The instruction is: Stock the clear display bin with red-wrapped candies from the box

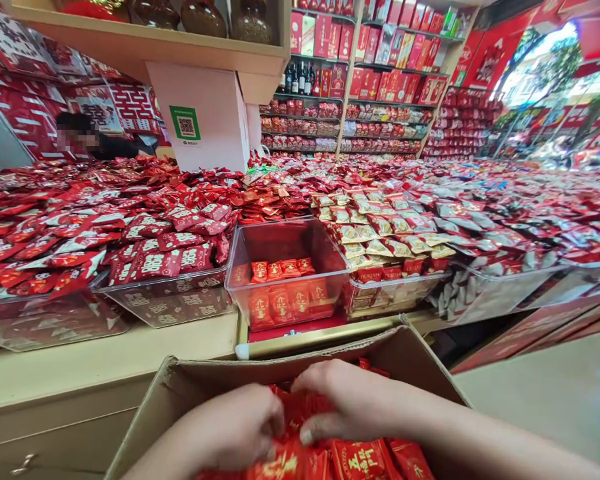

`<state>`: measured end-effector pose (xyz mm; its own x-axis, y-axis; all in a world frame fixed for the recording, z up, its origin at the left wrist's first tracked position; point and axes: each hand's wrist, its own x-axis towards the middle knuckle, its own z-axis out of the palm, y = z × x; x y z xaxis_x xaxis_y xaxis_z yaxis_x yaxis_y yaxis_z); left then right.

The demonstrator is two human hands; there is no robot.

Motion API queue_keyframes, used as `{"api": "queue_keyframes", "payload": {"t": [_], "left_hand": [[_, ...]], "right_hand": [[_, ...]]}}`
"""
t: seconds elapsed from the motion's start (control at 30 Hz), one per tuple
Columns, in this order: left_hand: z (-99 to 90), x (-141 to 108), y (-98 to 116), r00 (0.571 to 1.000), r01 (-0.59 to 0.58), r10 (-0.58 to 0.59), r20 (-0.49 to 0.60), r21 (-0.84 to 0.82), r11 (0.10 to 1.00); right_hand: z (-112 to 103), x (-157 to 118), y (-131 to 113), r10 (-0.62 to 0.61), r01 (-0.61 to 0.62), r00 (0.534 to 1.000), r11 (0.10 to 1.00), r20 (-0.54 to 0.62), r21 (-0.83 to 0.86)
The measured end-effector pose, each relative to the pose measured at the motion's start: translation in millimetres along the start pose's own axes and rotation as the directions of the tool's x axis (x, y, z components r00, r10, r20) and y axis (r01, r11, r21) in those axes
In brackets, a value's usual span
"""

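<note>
Both hands reach down into a cardboard box [215, 373] of red packets with gold print [363, 460]. On the left side of the box, my left hand [243, 423] has its fingers curled down at the packets, the fingertips blurred. My right hand [337, 400] faces it, thumb and fingers apart over the packets; its fingertips are partly hidden among them. Beyond the box stands a clear plastic bin [285, 233], where upright red packets [280, 301] fill the front and the rear part shows its bare floor.
Heaped bins flank the clear bin: dark red packets [165, 260] on the left, cream and red packets [380, 233] on the right. A white box with a QR code [205, 113] stands behind. A person [100, 137] is at the far left. Stocked shelves [350, 80] rise behind.
</note>
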<state>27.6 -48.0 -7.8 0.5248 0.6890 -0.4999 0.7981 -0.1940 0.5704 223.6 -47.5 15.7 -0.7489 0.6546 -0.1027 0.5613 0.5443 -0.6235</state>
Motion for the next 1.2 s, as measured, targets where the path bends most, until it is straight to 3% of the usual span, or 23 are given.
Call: {"api": "queue_keyframes", "payload": {"t": [0.1,0.17,0.23,0.3,0.37,0.43,0.63,0.8,0.87,0.97,1.03,1.07,1.13,1.2], "left_hand": [[-20.9,0.2,20.6,0.981,-0.109,0.079,-0.18,-0.163,0.98],[-25.3,3.9,27.1,0.932,-0.185,0.078,-0.353,-0.283,0.941],[-25.0,7.6,27.7,0.891,-0.251,0.036,-0.452,-0.425,0.87],[-23.5,9.9,25.8,0.897,-0.281,0.001,-0.442,-0.569,0.773],[-23.1,10.9,24.0,0.934,-0.255,-0.002,-0.357,-0.67,0.698],[-23.8,10.7,23.5,0.955,-0.205,-0.017,-0.295,-0.702,0.682],[-26.8,7.4,28.3,0.951,-0.194,-0.025,-0.308,-0.66,0.726],[-23.1,8.5,31.4,0.949,-0.184,-0.032,-0.313,-0.633,0.752],[-20.2,8.0,32.7,0.946,-0.193,0.006,-0.323,-0.549,0.813],[-23.7,-1.7,38.3,0.924,-0.243,0.103,-0.368,-0.357,0.902],[-38.1,-15.0,44.6,0.866,-0.298,0.154,-0.477,-0.243,0.923],[-49.8,-22.2,47.9,0.806,-0.33,0.169,-0.568,-0.193,0.924],[-80.9,-33.5,53.5,0.607,-0.306,0.171,-0.776,-0.03,0.952],[-116.6,-36.2,56.1,0.516,-0.197,0.222,-0.827,0.138,0.971]], "right_hand": [[12.2,5.0,18.6,0.054,-0.055,0.999,0.972,0.009,0.23],[10.9,7.9,24.8,0.109,-0.091,0.994,0.924,-0.027,0.372],[7.4,9.5,27.7,0.169,-0.109,0.984,0.836,-0.063,0.537],[4.9,9.7,29.0,0.21,-0.096,0.974,0.725,-0.086,0.682],[4.3,8.8,29.6,0.225,-0.08,0.971,0.636,-0.084,0.768],[5.1,7.3,29.6,0.218,-0.071,0.973,0.597,-0.077,0.799],[6.8,6.6,26.3,0.141,0.054,0.976,0.577,-0.165,0.815],[12.4,6.8,25.6,0.166,0.036,0.972,0.595,-0.166,0.803],[15.4,4.0,22.5,0.142,0.049,0.971,0.668,-0.193,0.742],[9.3,-2.8,11.6,0.125,0.035,0.956,0.849,-0.265,0.528],[-8.8,-6.1,0.5,0.097,0.06,0.933,0.907,-0.347,0.417],[-22.6,-6.1,-5.4,0.076,0.093,0.91,0.92,-0.407,0.381],[-56.6,0.2,-15.6,0.042,0.156,0.831,0.94,-0.555,0.304],[-91.3,16.5,-21.0,0.022,0.131,0.742,0.976,-0.67,0.176]]}}
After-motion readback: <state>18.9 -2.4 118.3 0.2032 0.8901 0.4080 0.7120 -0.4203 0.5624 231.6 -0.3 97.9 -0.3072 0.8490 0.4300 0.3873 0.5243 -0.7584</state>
